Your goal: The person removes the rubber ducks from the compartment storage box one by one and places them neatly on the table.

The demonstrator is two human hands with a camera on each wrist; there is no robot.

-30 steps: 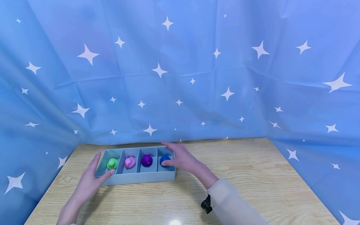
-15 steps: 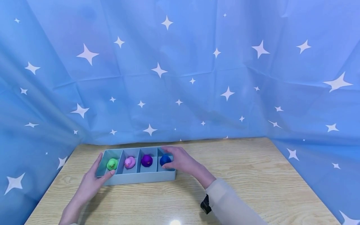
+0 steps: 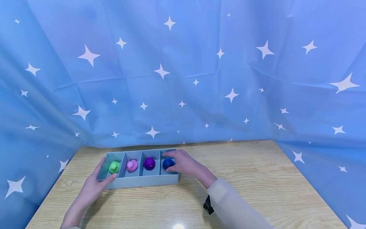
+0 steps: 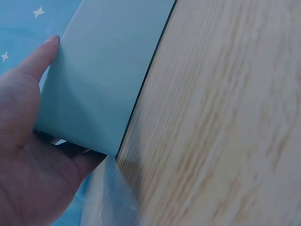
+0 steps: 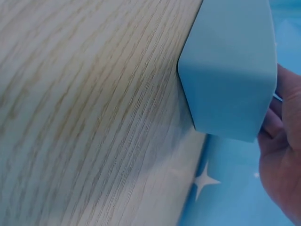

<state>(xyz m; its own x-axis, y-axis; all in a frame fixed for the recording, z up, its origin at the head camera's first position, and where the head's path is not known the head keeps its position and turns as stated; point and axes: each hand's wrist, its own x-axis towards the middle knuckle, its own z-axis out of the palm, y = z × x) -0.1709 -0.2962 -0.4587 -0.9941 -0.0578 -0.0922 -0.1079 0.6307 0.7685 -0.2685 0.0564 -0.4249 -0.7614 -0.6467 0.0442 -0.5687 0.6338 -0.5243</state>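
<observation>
A light blue tray (image 3: 143, 181) with four compartments sits at the table's back left. It holds a green duck (image 3: 114, 166), a pink duck (image 3: 132, 165), a purple duck (image 3: 149, 163) and a blue duck (image 3: 168, 163), one per compartment. My left hand (image 3: 95, 179) lies against the tray's left end, fingers straight along the end wall and thumb on the front wall. My right hand (image 3: 184, 163) reaches over the right end, forefinger behind and thumb in front of the blue duck, pinching it. The wrist views show only the tray's outer walls (image 4: 108, 70) (image 5: 230, 61), my left hand (image 4: 23, 141) and my right hand (image 5: 282, 155).
The wooden table (image 3: 257, 178) stretches bare to the right and front of the tray. A blue cloth with white stars (image 3: 183, 79) hangs close behind and drapes down both sides.
My right hand has come down from hovering open over the tray's right end, and its thumb and forefinger have closed round the blue duck. The left hand and tray have not moved.
</observation>
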